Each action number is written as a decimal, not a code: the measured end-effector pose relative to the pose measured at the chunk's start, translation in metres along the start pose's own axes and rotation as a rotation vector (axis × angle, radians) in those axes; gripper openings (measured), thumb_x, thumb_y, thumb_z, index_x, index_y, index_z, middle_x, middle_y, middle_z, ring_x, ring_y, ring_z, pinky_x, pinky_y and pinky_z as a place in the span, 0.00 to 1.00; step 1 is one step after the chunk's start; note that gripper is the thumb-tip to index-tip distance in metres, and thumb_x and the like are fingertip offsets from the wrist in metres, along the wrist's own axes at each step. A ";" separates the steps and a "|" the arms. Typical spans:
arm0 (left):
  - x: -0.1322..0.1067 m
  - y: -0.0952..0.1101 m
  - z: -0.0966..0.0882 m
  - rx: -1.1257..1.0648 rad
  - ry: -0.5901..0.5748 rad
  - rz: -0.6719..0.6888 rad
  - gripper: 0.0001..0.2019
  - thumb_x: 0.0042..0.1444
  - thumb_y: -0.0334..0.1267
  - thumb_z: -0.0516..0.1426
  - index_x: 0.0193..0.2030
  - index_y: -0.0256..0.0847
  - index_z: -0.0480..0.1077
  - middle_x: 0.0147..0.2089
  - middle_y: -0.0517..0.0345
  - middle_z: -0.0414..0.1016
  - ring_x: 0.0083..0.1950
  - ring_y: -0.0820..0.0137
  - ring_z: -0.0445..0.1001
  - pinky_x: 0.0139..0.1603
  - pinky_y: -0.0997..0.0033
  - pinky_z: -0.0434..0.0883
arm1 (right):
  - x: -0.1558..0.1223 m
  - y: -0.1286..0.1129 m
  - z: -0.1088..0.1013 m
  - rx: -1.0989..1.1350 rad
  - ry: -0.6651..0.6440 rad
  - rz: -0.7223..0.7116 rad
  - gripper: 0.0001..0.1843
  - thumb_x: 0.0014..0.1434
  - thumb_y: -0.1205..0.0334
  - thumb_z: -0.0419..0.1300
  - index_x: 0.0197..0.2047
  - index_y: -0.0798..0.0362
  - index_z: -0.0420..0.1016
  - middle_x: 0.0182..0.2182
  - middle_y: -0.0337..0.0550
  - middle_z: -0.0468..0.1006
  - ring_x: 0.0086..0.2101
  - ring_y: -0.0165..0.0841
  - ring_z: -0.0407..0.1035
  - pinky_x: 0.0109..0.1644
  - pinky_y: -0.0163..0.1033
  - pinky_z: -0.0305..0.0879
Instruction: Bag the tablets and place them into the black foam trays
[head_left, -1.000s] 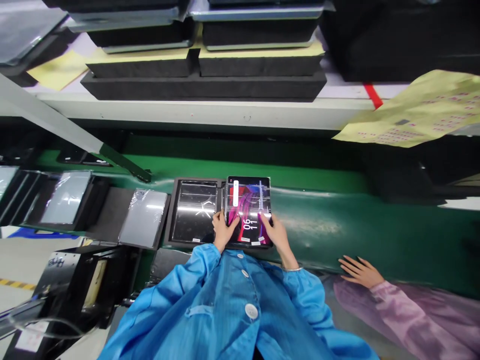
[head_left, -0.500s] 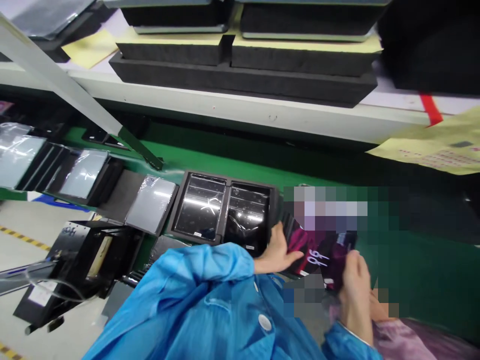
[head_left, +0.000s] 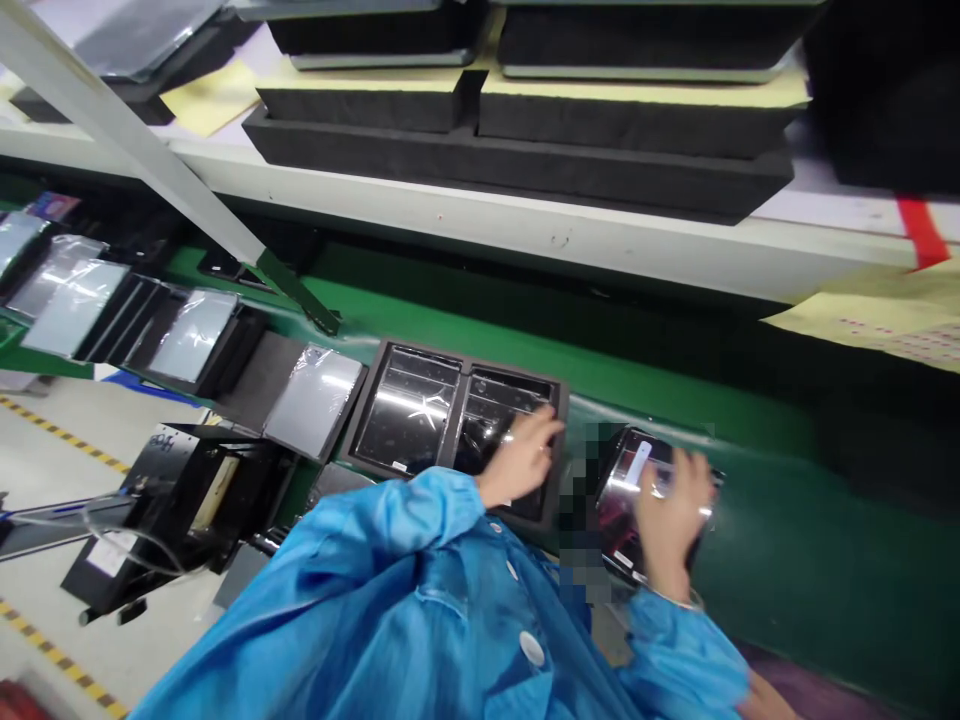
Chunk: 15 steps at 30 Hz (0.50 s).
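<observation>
Presently, you are handling a lit tablet (head_left: 619,505), which is lying on the green bench (head_left: 787,560) to the right of the foam tray (head_left: 452,430) and apart from it. Your right hand (head_left: 670,505) is showing spread fingers over the screen; blur is hiding whether the palm is touching or only hovering. Your left hand (head_left: 521,455) is hanging over the tray's right pocket, its fingers loosely extended and apparently gripping nothing, though contact with the dark tablet (head_left: 487,400) beneath is remaining unclear. By judgement, you are dividing your work between placing the lit tablet and attending to the tray; the next move is likely calling for a level grip at the edges, with fingertips staying off the glossy faces. As to materials, the lit tablet is presenting a thin, flat slab with a pale bar and magenta patches on its screen. A second dark tablet (head_left: 409,410) is filling the left pocket, its glassy face reflecting streaks of overhead light. The tray is reading as matt, dark, square-cut foam, with a narrow divider separating its pockets. Beyond its left side, a silver-backed tablet (head_left: 311,400) is glinting under wrinkled clear film, while the bench is displaying a smooth, slightly shiny covering.
</observation>
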<state>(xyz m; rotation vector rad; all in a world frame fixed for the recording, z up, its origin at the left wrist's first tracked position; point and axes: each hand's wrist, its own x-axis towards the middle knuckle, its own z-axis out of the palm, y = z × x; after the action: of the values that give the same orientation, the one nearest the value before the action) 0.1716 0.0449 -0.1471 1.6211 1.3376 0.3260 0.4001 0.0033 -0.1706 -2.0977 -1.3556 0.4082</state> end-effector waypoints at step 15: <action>-0.011 -0.106 -0.096 0.597 0.383 -0.390 0.52 0.57 0.55 0.65 0.80 0.37 0.46 0.82 0.23 0.33 0.78 0.17 0.30 0.61 0.05 0.46 | -0.040 -0.178 0.166 -0.056 -0.483 -0.085 0.62 0.51 0.56 0.72 0.79 0.59 0.42 0.77 0.72 0.33 0.73 0.72 0.23 0.68 0.83 0.27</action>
<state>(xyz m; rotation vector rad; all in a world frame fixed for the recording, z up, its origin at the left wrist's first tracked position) 0.0353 0.0755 -0.1799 1.7677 2.1546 -0.0131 0.1643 0.0732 -0.1894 -2.0547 -1.7329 0.8923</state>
